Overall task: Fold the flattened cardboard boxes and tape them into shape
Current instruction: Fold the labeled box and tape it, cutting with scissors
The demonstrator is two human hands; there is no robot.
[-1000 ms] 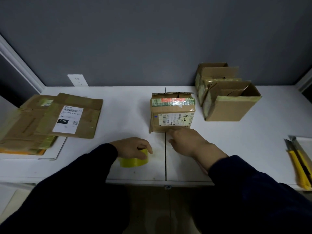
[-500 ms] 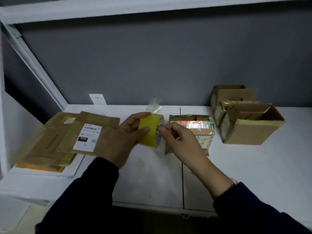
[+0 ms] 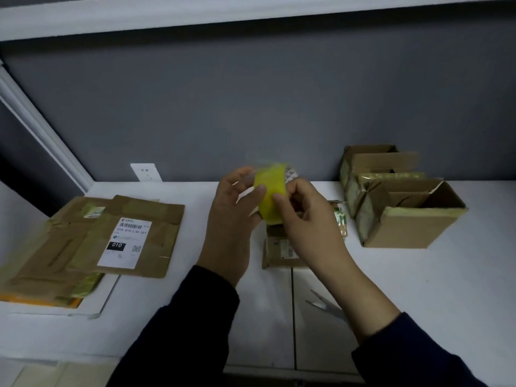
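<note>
Yellow tape [image 3: 272, 196]: raised above the bench [image 3: 418, 289], gripped by both hands.
Left hand [image 3: 233, 219]: wraps the roll.
Right hand [image 3: 304, 216]: pinches the roll's front edge.
Small box [image 3: 282, 251]: on the bench behind the hands.
Flat boxes [image 3: 92, 238]: stacked at left.

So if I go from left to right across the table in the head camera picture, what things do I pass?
Flattened cardboard boxes → left hand → yellow tape roll → right hand → open folded boxes.
</note>
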